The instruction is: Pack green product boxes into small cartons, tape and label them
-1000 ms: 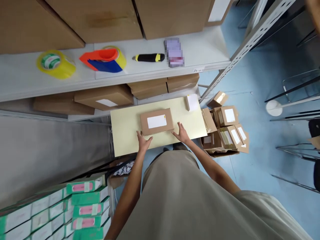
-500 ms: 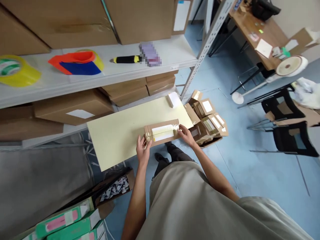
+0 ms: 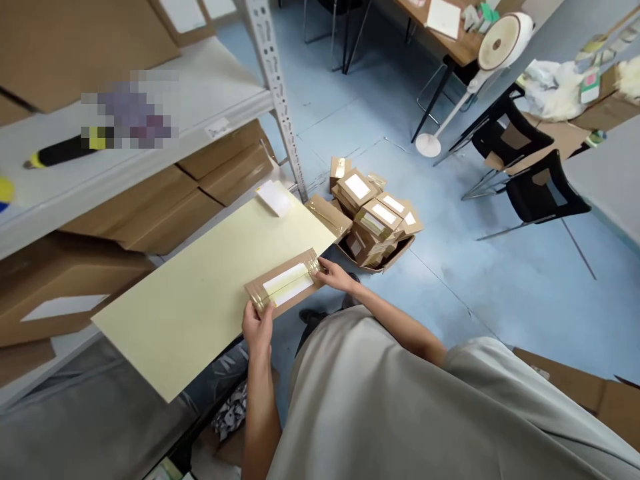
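Observation:
A flat brown cardboard box (image 3: pixel 280 305) with a white label and clear tape at its ends is held level at the near edge of a pale yellow board (image 3: pixel 190 320). My left hand (image 3: pixel 258 325) grips its left end, thumb on top and fingers partly hidden. At the right end, my right hand (image 3: pixel 334 273) pinches the taped corner. Whether the box rests on the board or hovers just over it, I cannot tell. A small white stack of paper or labels (image 3: pixel 273 198) lies at the board's far right corner.
Right of the board, a carton (image 3: pixel 400 252) on the floor overflows with labelled boxes (image 3: pixel 384 212). A grey shelf (image 3: pixel 200 100) carries a black-and-yellow cutter (image 3: pixel 63 152), with cartons (image 3: pixel 135 207) below. Farther right are a white fan (image 3: pixel 500 50) and black chairs (image 3: pixel 547 187).
My view has swung to the right, so the shelf and board sit farther left. Both hands still hold the box, now more tilted in the picture. The carton of boxes shows more fully.

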A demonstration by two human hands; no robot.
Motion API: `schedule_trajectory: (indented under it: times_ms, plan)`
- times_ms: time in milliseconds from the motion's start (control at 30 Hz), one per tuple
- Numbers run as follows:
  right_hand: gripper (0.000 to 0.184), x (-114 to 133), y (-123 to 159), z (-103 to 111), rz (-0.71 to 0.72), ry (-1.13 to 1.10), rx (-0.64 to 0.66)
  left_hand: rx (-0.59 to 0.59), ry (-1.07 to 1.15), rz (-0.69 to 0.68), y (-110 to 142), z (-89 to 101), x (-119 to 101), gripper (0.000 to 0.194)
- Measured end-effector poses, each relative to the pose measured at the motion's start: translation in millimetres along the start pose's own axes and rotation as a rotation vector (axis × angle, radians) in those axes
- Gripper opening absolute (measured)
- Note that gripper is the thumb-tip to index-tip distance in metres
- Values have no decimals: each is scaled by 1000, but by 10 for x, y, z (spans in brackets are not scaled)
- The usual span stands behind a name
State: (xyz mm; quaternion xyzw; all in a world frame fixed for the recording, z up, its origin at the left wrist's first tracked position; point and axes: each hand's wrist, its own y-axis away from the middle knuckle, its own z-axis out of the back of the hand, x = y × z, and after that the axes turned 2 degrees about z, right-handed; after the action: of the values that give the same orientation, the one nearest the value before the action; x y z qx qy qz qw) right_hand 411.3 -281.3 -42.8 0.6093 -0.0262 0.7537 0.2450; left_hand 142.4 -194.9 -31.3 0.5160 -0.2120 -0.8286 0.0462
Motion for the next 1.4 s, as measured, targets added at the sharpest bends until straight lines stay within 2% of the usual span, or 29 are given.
schedule_trajectory:
  times_ms: [100, 167, 233, 333, 400, 533, 667, 733, 800, 933, 1067, 1200, 1400]
  plan:
    - [60, -70, -39, 478, -6, -51, 10, -55, -24, -17, -4, -393, -315, 71]
    - [69, -145, -45, 862, -10, -106, -40, -72, 0, 1, 20, -738, -565, 74]
    - [81, -244, -18, 1267, -31, -167, -89, -30, 19, 1, 65, -1117, -811, 72]
    - [95, -431, 134, 1872, -98, -219, -168, 105, 16, -17, 164, -1693, -1116, 61]
    - [97, -567, 324, 2256, -144, -234, -244, 195, 11, 5, 258, -2056, -1270, 59]
    - [89, -828, 830, 2940, -234, -251, -433, 366, 4, 127, 526, -2714, -1519, 61]
    - [82, -1061, 1274, 3454, -359, -164, -610, 642, 40, 279, 832, -3286, -1709, 64]
    - [80, -1168, 1422, 3620, -414, -128, -677, 752, 46, 354, 954, -3526, -1757, 61]
    - [78, -1274, 1525, 3727, -455, -110, -727, 814, 31, 412, 1039, -3730, -1763, 58]
    - [77, -1526, 1642, 3828, -521, -101, -796, 837, -22, 530, 1129, -4076, -1665, 51]
    - [80, -1847, 1684, 3870, -581, -85, -805, 860, -81, 701, 1201, -4375, -1453, 40]
    - [85, -2165, 1661, 3893, -635, -74, -762, 834, -110, 838, 1271, -4590, -1183, 33]
    - [76, -2465, 1487, 3916, -613, -48, -663, 779, -107, 948, 1283, -4751, -888, 37]
